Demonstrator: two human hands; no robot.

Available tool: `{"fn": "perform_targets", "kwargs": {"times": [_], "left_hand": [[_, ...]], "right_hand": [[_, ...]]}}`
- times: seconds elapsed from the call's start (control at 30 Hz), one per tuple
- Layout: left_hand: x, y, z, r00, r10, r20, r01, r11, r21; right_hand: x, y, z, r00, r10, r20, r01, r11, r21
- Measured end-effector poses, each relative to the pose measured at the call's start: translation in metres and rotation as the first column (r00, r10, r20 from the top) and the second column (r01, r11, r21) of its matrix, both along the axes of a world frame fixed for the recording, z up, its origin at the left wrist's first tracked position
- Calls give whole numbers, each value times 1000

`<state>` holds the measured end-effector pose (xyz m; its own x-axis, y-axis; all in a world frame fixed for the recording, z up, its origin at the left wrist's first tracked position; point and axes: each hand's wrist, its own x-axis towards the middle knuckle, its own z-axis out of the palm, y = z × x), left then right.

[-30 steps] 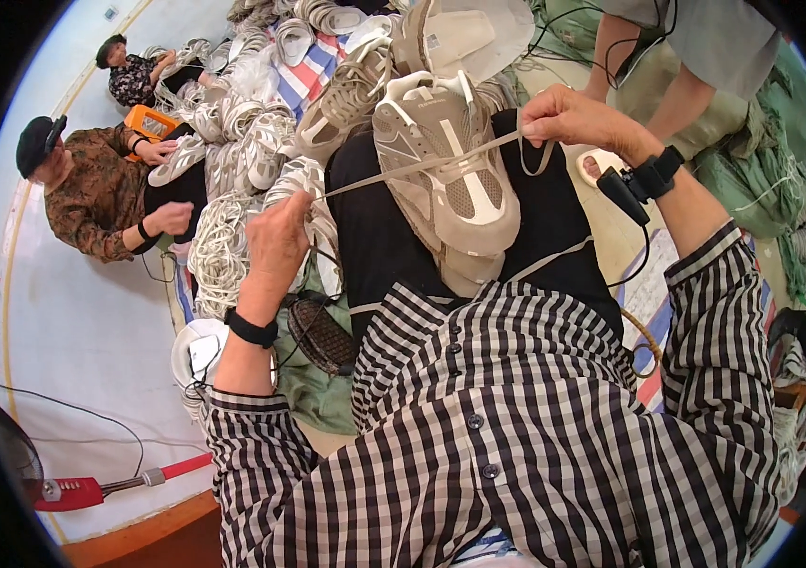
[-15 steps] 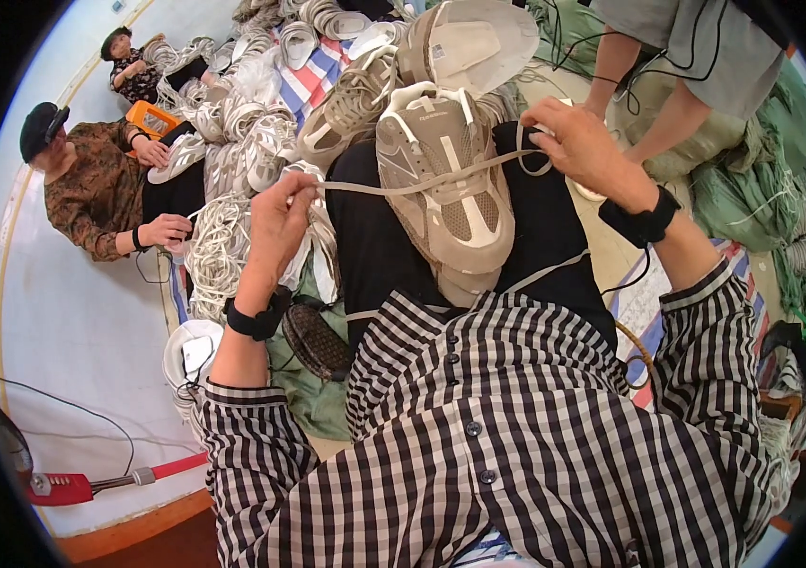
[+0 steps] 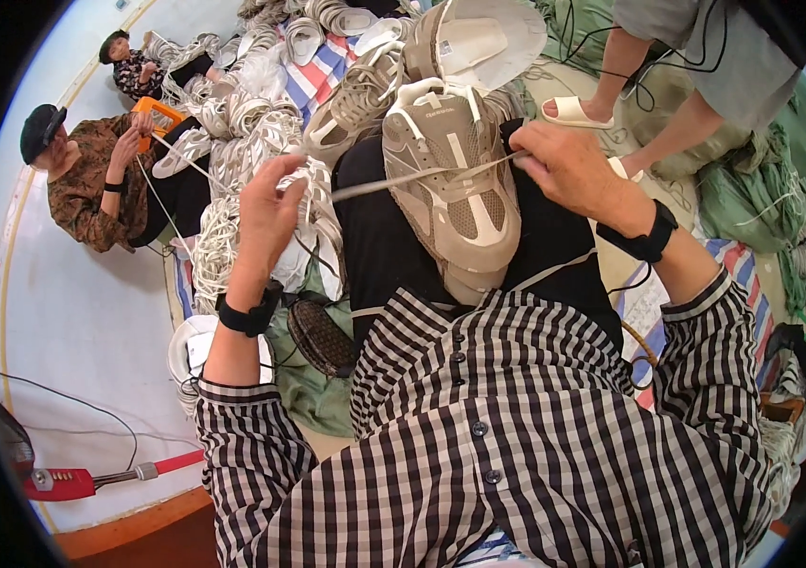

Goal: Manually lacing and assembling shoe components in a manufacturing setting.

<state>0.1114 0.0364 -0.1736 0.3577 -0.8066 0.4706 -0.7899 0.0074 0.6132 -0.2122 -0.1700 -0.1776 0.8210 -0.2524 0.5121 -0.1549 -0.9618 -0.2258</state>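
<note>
A beige-grey sneaker (image 3: 490,248) rests on my lap, toe toward me, over black trousers. A flat light shoelace (image 3: 374,186) runs across its lower eyelets and stretches out to both sides. My right hand (image 3: 568,168), right of the shoe, pinches the lace between thumb and fingers. My left hand (image 3: 270,213) is held up left of the shoe, thumb and forefinger apart. The lace's left end hangs in the air, apart from this hand. Both wrists wear black bands.
Many more sneakers (image 3: 249,118) and bundles of white laces (image 3: 220,222) lie to the left. A seated person (image 3: 90,189) in a camouflage top handles a lace there. Green sacks (image 3: 758,194) lie at the right, near a standing person's legs (image 3: 677,123). A red-handled tool (image 3: 62,483) is at lower left.
My left hand has let go of the lace end and moved slightly left. The right hand has drawn a little inward, still holding the lace. The camouflage-clad person has raised a hand.
</note>
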Motion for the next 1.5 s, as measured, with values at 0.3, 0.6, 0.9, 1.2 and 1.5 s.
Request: {"fn": "perform_targets", "kwargs": {"times": [0.3,0.6,0.9,1.2,1.5], "left_hand": [[-132,-17,-27,865,-465,-187,486,870,87],[-145,-13,-31,855,-505,119,473,852,225],[-150,-13,-33,851,-485,202,415,856,308],[-148,-12,-35,820,-495,289,406,857,317],[-145,-17,-41,843,-483,235,440,872,216]], "right_hand": [[15,17,33,999,-4,46,0,996,88],[25,17,-3,993,103,-49,-95,983,156],[34,20,-10,971,64,-229,-32,990,140],[25,11,-6,958,206,-200,-170,968,183],[21,7,-15,965,239,-111,-191,924,331]]}}
